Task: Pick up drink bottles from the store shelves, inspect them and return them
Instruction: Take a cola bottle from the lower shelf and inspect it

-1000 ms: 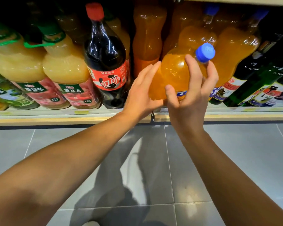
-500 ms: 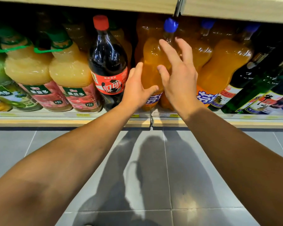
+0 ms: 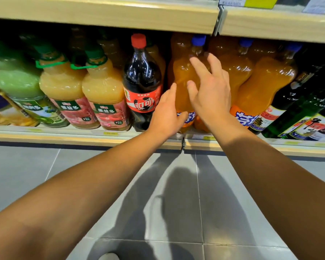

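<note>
A large orange soda bottle with a blue cap stands upright on the lower shelf, between a cola bottle and more orange bottles. My left hand cups its lower left side, thumb across the blue label. My right hand hovers in front of the bottle's upper body with fingers spread, the thumb near or on the plastic. The hands hide the bottle's waist and part of its label.
Yellow juice bottles with green caps and a green juice bottle fill the shelf's left side. Dark glass bottles lean at the right. An upper shelf board hangs close above the caps. Grey floor tiles lie below.
The orange bottle went from tilted in both hands off the shelf edge to upright in its row. My right hand has loosened and spread its fingers.
</note>
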Available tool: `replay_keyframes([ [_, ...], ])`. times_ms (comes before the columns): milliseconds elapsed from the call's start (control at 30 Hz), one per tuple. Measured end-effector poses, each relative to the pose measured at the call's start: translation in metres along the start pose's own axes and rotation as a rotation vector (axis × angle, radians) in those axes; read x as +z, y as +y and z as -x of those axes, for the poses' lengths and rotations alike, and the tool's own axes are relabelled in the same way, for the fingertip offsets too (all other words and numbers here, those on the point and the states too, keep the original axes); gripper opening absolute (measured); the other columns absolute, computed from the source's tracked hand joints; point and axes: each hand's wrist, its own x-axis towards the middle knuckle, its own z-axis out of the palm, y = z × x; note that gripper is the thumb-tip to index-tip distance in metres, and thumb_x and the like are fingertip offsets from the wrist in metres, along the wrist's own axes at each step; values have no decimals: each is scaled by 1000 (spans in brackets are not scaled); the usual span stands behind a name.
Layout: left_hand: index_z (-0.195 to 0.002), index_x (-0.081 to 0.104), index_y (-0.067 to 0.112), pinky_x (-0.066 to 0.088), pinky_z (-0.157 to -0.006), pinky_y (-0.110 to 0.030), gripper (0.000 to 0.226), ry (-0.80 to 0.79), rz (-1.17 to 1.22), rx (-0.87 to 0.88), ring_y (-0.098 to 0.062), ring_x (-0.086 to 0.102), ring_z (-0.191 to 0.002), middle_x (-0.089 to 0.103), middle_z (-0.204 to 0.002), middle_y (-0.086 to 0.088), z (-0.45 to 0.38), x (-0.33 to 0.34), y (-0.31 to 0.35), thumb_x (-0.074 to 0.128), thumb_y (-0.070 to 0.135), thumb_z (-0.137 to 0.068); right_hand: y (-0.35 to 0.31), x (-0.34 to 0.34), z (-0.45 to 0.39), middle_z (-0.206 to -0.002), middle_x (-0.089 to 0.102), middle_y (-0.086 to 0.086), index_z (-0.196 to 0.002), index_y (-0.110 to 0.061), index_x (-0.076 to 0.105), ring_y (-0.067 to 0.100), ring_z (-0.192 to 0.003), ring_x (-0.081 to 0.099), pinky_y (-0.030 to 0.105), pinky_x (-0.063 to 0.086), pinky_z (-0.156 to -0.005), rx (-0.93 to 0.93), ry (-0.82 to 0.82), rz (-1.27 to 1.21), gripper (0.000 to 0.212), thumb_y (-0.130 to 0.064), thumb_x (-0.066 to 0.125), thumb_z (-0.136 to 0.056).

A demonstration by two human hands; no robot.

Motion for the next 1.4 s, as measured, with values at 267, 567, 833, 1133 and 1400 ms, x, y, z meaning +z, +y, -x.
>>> replay_keyframes([
  [267, -136, 56, 14, 49, -98, -35, 53, 132, -141, 0, -21, 63, -110, 65, -126, -5, 55, -117, -3, 71, 24, -86, -58, 5, 5, -125, 56, 3, -127, -17, 61, 16, -115, 54, 19, 38, -94, -86, 56, -452, 41, -25, 62, -87],
  [567, -150, 39, 22, 50, -97, -29, 75, 165, -99, -67, -12, 59, -111, 57, -138, 0, 51, -147, -23, 76, 26, -85, -108, 31, -55, -106, 63, 6, -113, -7, 61, 28, -107, 57, 27, 35, -82, -68, -202, -501, 30, -30, 59, -94],
  [833, -156, 18, 19, 38, -113, -37, 125, 84, 8, 26, -19, 35, -142, 33, -156, -4, 25, -112, -22, 92, 39, -58, -89, 10, -11, -113, 66, -4, -116, -20, 66, 3, -103, 56, 11, 39, -90, -217, -28, -608, 30, -16, 62, -86],
  [1133, -151, 33, 25, 49, -102, -35, 108, 267, 105, 95, -11, 51, -129, 51, -143, 5, 55, -113, 3, 89, 38, -59, -103, -30, 24, -109, 69, -4, -114, -18, 70, 4, -101, 60, 10, 42, -88, -228, 108, -663, 30, -11, 65, -84],
  [1400, -141, 34, 44, 53, -91, -31, 103, 122, 145, -14, -4, 60, -109, 63, -118, 17, 118, -133, 21, 87, 45, -53, -120, -44, 54, -102, 68, -18, -109, -23, 74, 1, -100, 61, 16, 44, -92, -108, 30, -665, 29, -16, 68, -82],
])
